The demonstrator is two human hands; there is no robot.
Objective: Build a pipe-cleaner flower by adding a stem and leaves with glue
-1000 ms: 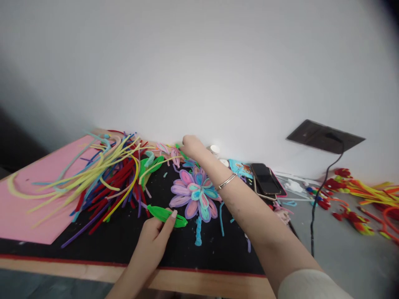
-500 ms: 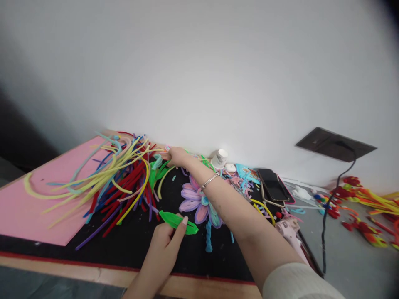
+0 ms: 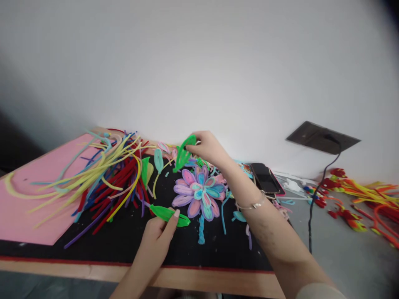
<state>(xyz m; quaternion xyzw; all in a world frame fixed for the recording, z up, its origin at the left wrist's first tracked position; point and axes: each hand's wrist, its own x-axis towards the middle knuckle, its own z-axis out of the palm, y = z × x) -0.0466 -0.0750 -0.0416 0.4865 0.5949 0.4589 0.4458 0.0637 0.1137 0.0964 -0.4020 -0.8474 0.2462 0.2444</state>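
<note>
My left hand [image 3: 157, 238] is closed, pinching a green pipe-cleaner leaf [image 3: 166, 214] between thumb and fingers, low over the black mat [image 3: 124, 245]. Higher up, near the wall, my right hand [image 3: 205, 146] holds a second green pipe-cleaner leaf [image 3: 184, 153] by its side, with the leaf's tip hanging down to the left. Between and just right of them lies a large pipe-cleaner flower [image 3: 199, 193] with purple, pink and blue petals and a short twisted blue stem [image 3: 201, 230]. Left of the right hand, a light teal petal [image 3: 158, 160] and a green leaf [image 3: 145, 170] rest on the mat.
A heap of loose pipe cleaners [image 3: 118, 178] spreads over a pink board [image 3: 34, 207] at left. A phone [image 3: 265, 178] lies at right. A black cord [image 3: 313, 207] runs from a wall socket [image 3: 322, 137]. Red and yellow pipe-cleaner pieces [image 3: 349, 214] lie far right.
My right hand has come up and right from the pile at the back, now with a green leaf in it. The flower is more fully uncovered. My left hand keeps its leaf.
</note>
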